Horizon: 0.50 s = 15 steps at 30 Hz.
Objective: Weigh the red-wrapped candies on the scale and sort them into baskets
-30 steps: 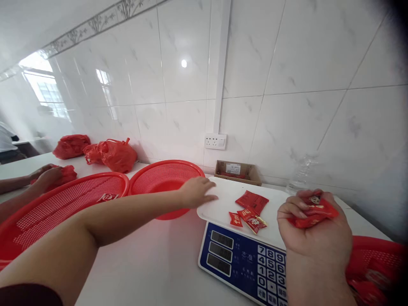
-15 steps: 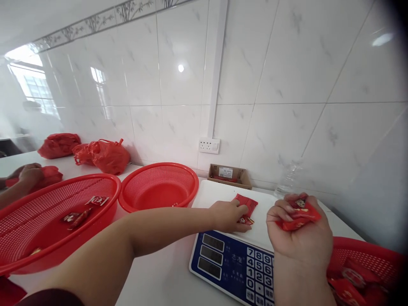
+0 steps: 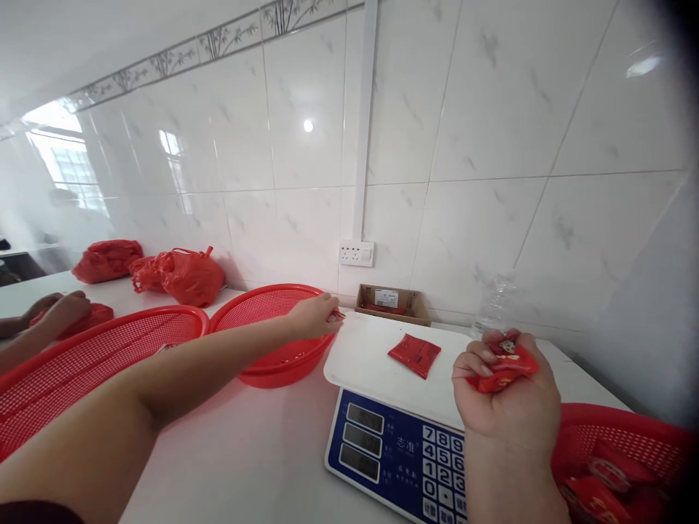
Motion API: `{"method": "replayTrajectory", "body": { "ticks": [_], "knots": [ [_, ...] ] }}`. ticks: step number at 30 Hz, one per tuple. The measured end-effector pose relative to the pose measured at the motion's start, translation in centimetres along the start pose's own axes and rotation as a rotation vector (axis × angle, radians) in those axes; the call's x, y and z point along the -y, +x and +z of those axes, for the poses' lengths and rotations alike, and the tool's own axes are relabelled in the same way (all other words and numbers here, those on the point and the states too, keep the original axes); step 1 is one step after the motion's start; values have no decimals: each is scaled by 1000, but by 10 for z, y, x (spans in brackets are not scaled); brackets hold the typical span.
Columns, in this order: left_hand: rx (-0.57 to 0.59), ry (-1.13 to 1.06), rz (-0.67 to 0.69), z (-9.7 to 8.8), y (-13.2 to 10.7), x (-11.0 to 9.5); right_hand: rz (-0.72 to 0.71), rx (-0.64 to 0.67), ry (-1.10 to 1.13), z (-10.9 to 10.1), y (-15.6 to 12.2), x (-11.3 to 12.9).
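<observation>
Left hand had carried small packets from the scale to the round basket rim, grip pinched on them. Right hand grip clamped a packet bundle; loosely bunched, one could slip onto the scale.

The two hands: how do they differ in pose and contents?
The left hand reaches palm down over the round basket; the right hand is raised, fingers curled up. The left hand pinches a red wrapper, barely showing; the right hand clutches a bunch of packets. Both are closed.
</observation>
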<state>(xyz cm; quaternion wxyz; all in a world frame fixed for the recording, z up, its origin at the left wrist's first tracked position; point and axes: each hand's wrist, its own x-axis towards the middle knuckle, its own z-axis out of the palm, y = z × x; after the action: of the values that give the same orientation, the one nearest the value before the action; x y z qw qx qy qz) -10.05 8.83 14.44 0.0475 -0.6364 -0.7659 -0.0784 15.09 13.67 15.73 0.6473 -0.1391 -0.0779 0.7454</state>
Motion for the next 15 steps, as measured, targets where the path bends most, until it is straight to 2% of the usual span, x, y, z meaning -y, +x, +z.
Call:
{"method": "replayTrajectory", "body": {
  "ticks": [2, 4, 7, 10, 15],
  "knots": [
    [29, 43, -57, -6, -7, 23, 6, -16, 4, 1, 0, 0],
    [76, 75, -84, -8, -13, 38, 9, -26, 4, 1, 0, -1],
    [104, 84, -63, -2, -13, 37, -2, -12, -7, 0, 0, -2],
    [107, 29, 39, 9, -4, 9, -14, 5, -22, -1, 0, -4],
    [163, -133, 236, 34, 20, -70, -21, 5, -47, 0, -2, -6]
  ]
}}
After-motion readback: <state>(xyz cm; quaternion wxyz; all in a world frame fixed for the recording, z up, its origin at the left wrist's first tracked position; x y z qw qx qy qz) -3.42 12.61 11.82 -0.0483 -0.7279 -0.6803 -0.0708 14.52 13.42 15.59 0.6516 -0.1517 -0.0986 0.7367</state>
